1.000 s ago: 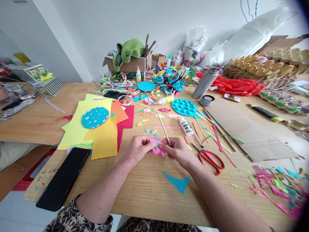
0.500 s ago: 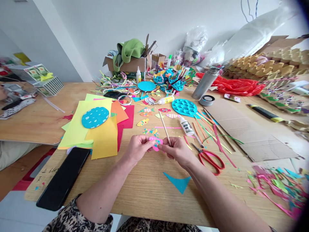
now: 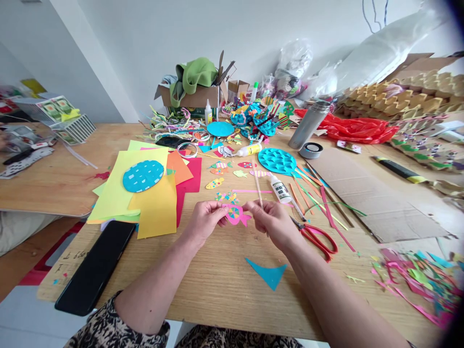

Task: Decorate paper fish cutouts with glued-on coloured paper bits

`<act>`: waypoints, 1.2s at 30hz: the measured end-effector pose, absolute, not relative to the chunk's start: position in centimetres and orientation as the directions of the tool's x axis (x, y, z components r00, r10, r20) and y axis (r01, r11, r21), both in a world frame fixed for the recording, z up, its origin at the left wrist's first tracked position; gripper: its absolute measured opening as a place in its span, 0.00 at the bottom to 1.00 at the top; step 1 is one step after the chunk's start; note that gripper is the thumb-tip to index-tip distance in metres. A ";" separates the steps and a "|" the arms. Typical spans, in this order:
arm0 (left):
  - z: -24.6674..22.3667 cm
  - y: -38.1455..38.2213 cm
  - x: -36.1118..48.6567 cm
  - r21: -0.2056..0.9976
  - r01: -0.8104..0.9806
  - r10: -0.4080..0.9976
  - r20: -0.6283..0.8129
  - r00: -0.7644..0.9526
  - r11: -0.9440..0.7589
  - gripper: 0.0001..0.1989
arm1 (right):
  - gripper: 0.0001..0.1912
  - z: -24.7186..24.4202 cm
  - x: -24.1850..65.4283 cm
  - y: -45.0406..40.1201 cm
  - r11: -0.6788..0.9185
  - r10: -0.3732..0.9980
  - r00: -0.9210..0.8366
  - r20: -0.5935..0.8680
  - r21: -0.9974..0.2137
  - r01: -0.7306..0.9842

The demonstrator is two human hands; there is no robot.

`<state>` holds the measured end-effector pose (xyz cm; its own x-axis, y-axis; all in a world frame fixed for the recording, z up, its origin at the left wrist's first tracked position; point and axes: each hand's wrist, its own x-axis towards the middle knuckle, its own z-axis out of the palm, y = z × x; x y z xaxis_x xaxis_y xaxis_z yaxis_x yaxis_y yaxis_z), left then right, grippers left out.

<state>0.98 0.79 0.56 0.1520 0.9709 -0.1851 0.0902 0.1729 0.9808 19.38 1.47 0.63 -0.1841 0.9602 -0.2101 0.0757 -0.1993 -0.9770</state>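
Observation:
Between thumb and fingers, my left hand (image 3: 207, 216) pinches the head end of a pink paper fish (image 3: 235, 214), which carries a round patch of coloured triangles. My right hand (image 3: 268, 216) is closed around a thin wooden stick (image 3: 258, 189) that points up and away. Its fingertips are close to the fish's upper edge; whether they touch it I cannot tell. Just beyond the hands lie small coloured paper bits (image 3: 227, 197). Several finished paper fish, among them a yellow one (image 3: 215, 183), lie farther back. A white glue bottle (image 3: 280, 188) rests on its side beyond my right hand.
Red-handled scissors (image 3: 319, 239) lie right of my right hand, and a blue paper scrap (image 3: 268, 274) in front. Coloured sheets (image 3: 155, 212) and a black phone (image 3: 94, 268) are at left. A steel flask (image 3: 309, 124) stands behind; a cardboard sheet (image 3: 373, 198) lies at right.
My right hand has shifted slightly right, off the fish's patch, uncovering the patch and tail. The stick has moved right with it. My left hand keeps its pinch.

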 end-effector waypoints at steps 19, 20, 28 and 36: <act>-1.2 0.4 1.2 0.739 0.649 0.972 0.029 0.235 -0.178 0.15 | 0.22 0.9 20.2 2.1 0.097 0.951 0.308 0.021 -0.968 -0.232; -1.0 0.4 1.1 0.729 0.656 0.969 0.041 0.243 -0.196 0.15 | 0.21 0.9 20.2 2.1 0.104 0.950 0.311 0.029 -0.968 -0.226; 0.3 0.1 0.3 0.510 0.572 0.704 0.098 0.704 -0.643 0.21 | 0.18 0.9 20.4 2.0 0.138 0.939 0.341 0.040 -0.953 -0.269; 0.9 -0.1 -0.1 0.492 0.562 0.638 -0.018 0.770 -0.665 0.22 | 0.19 0.7 20.5 2.3 0.167 0.934 0.351 0.059 -0.944 -0.284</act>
<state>-0.13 -0.06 0.86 0.7701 0.6376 -0.0180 0.5621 -0.6651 0.4916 20.49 2.34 0.68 0.3512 0.9344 0.0594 -0.2838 0.1667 -0.9443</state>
